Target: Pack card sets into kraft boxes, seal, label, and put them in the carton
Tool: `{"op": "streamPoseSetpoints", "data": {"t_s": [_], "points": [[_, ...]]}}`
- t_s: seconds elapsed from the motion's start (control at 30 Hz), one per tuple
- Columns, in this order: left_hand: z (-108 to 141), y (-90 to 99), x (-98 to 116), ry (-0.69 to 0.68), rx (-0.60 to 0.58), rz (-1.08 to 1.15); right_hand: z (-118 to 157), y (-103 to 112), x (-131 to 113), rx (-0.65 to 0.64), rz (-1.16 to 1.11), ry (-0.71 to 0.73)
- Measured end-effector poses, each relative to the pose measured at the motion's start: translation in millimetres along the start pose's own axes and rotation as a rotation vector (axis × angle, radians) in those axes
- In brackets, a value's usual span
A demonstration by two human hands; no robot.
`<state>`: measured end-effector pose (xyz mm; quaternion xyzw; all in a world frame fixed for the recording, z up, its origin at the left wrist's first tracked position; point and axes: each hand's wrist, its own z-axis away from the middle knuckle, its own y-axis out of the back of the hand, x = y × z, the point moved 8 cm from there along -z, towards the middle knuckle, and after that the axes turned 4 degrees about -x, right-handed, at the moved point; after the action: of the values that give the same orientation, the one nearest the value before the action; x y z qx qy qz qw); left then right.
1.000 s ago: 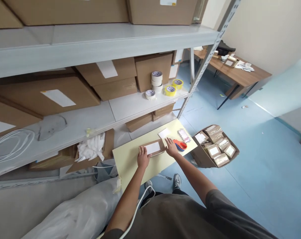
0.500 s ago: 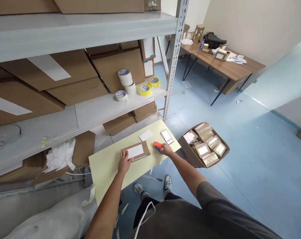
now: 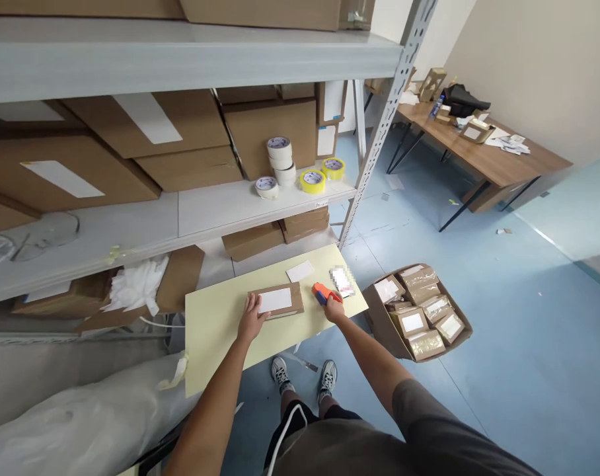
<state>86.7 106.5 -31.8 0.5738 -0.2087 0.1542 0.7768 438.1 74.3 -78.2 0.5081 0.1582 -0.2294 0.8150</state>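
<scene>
Our right hand (image 3: 334, 308) has left the brown cardboard box (image 3: 297, 299), closing round the orange-and-blue plastic tool (image 3: 322, 289) beside it (likely light, stiff, best handle-held); our left hand (image 3: 251, 320), half-open, steadies the box.

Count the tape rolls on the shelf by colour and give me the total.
White rolls: 4, three stacked and one beside the stack
Yellow rolls: 2, side by side
Total: 6
</scene>
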Motion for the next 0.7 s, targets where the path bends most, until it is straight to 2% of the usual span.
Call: {"op": "streamPoseSetpoints", "data": {"t_s": [0.1,0.2,0.27,0.33,0.4,0.47,0.57,0.7], "points": [[3,1.7,5,-0.004,0.021,0.025,8,26,-17,0.031,-0.058,-0.02],[6,2.5,9,-0.007,0.023,0.045,16,47,-67,0.051,-0.288,0.126],[7,3.2,12,-0.008,0.021,0.058,20,51,-110,0.011,-0.433,0.25],[9,3.5,14,0.002,0.013,0.071,20,47,-149,-0.066,-0.479,0.337],[12,3.5,15,0.008,0.007,0.082,18,40,-175,-0.168,-0.494,0.389],[15,2.9,18,-0.01,0.006,0.092,16,33,-186,-0.275,-0.535,0.407],[19,0.0,18,-0.007,0.004,0.117,16,27,-180,-0.403,-0.649,0.378],[22,-1.9,16,-0.017,-0.015,0.113,19,30,-165,-0.44,-0.69,0.308]]}}
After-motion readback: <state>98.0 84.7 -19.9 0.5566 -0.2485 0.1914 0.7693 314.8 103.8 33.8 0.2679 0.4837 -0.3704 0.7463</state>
